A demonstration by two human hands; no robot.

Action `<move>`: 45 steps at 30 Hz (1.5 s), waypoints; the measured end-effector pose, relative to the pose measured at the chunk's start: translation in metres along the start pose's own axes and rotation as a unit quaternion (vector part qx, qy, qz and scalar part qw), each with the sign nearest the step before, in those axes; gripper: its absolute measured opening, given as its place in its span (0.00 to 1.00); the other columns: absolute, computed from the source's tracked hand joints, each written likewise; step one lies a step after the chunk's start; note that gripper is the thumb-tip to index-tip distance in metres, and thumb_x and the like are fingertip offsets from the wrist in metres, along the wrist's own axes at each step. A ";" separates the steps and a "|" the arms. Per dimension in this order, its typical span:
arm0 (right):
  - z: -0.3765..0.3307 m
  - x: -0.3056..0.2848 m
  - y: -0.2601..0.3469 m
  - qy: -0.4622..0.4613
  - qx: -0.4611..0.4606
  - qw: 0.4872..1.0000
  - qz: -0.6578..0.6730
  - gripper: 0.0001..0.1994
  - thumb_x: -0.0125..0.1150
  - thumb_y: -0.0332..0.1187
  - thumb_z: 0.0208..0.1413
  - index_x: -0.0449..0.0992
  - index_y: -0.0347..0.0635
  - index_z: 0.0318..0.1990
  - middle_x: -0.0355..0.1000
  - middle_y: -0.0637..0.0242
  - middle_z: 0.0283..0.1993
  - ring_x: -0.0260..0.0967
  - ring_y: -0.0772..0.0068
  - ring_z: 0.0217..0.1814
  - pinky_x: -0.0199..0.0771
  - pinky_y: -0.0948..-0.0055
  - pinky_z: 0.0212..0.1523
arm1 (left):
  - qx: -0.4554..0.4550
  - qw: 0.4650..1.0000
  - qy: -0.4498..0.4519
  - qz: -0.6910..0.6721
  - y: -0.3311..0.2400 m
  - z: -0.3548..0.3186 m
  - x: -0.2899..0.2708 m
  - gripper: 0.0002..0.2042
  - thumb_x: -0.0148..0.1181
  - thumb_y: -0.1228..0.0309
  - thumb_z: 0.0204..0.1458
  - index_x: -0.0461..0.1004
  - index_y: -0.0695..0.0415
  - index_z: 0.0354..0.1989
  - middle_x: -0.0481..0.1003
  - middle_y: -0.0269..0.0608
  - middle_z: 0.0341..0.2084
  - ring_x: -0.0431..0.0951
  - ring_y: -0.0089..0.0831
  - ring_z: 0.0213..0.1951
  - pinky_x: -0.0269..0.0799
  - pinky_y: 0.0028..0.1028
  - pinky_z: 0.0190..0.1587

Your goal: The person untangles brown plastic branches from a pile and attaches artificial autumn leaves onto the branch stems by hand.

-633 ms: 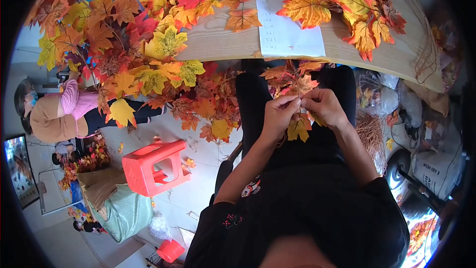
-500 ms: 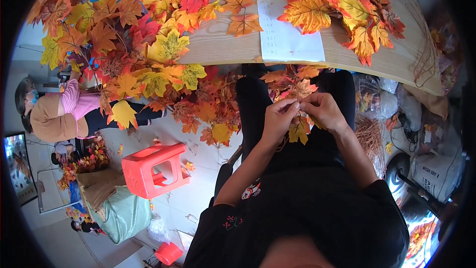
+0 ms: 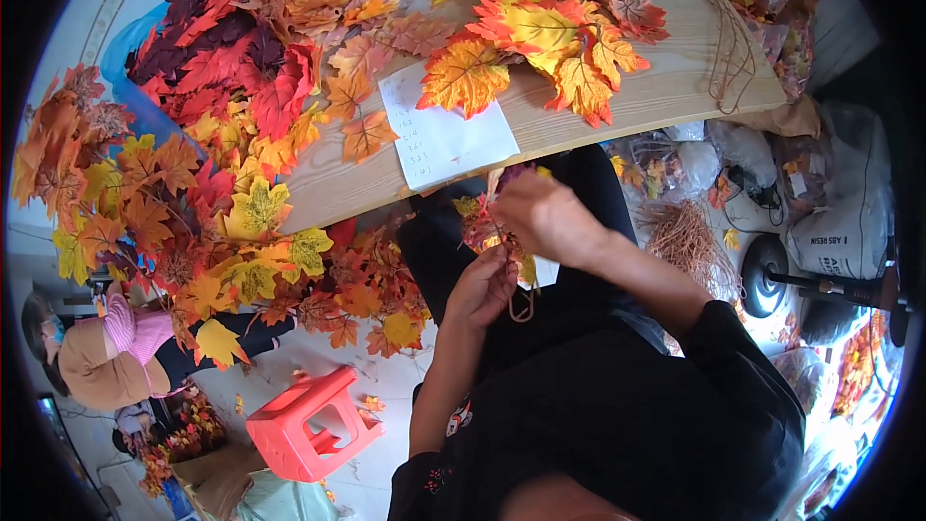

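My left hand [image 3: 482,287] is closed in a pinch over my lap, on a thin brown cord [image 3: 523,307] whose loop hangs just right of its fingers. Just above and to its right is my right hand [image 3: 548,218], blurred, with its fingers curled in; what it grips is hidden. Between and behind the hands is a bunch of artificial autumn leaves [image 3: 470,206] in yellow, red and purple, partly covered by my fingers. Below the right wrist a small white patch shows against my dark clothes.
The wooden table [image 3: 328,178] bears loose artificial maple leaves [image 3: 535,34], a handwritten paper sheet [image 3: 463,145] and a loop of brown cord [image 3: 733,48]. A leaf garland [image 3: 256,265] hangs over its left edge. A red stool [image 3: 313,425] and another person [image 3: 106,352] are at left. Bagged goods [image 3: 849,203] lie right.
The view has shifted, with the table tilting. My hands, together in a pinch before, are now apart, the right one raised above the left. The cord loop now shows clearly.
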State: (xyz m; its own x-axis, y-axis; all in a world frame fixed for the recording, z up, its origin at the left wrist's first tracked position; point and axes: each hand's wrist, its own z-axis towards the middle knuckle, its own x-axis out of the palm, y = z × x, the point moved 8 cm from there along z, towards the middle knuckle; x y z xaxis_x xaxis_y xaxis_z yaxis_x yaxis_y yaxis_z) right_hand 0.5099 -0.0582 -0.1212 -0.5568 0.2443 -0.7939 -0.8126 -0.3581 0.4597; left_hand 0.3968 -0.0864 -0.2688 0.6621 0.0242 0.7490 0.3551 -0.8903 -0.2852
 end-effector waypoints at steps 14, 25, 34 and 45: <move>0.038 -0.140 -0.174 -0.306 0.207 0.928 0.044 0.09 0.61 0.33 0.44 0.78 0.41 0.33 0.74 0.62 0.25 0.71 0.78 0.26 0.68 0.79 0.29 | 0.045 0.995 -0.077 -0.042 -0.005 0.001 -0.003 0.04 0.51 0.72 0.53 0.68 0.55 0.36 0.72 0.31 0.24 0.73 0.20 0.26 0.72 0.18 0.27; 0.054 -0.187 -0.101 -0.318 0.220 0.908 0.157 0.05 0.54 0.25 0.49 0.73 0.32 0.31 0.70 0.66 0.23 0.66 0.76 0.23 0.66 0.75 0.23 | 0.053 0.993 -0.062 -0.089 -0.007 0.001 0.000 0.05 0.51 0.71 0.53 0.68 0.54 0.37 0.72 0.31 0.24 0.72 0.20 0.25 0.71 0.18 0.26; -0.015 -0.034 0.061 0.209 -0.092 0.974 0.006 0.01 0.54 0.27 0.35 0.72 0.43 0.19 0.67 0.69 0.24 0.64 0.67 0.35 0.63 0.69 0.41 | 0.099 0.992 -0.077 0.024 -0.015 0.014 -0.001 0.04 0.53 0.71 0.51 0.71 0.55 0.33 0.73 0.30 0.24 0.72 0.20 0.25 0.68 0.20 0.26; -0.032 0.032 -0.006 0.065 0.067 0.991 0.094 0.03 0.59 0.27 0.39 0.74 0.38 0.24 0.68 0.66 0.24 0.64 0.64 0.32 0.65 0.69 0.34 | 0.108 0.987 -0.092 0.073 -0.031 -0.002 0.003 0.09 0.50 0.71 0.53 0.69 0.60 0.41 0.74 0.36 0.33 0.75 0.26 0.35 0.64 0.16 0.24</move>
State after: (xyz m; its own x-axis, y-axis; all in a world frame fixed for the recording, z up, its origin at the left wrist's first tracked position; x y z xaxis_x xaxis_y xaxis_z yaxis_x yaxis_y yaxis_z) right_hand 0.5024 -0.0773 -0.1623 -0.6803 0.0632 -0.7302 -0.7174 -0.2613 0.6458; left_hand 0.3864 -0.0600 -0.2565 0.8189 0.0025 0.5740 0.3660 -0.7726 -0.5188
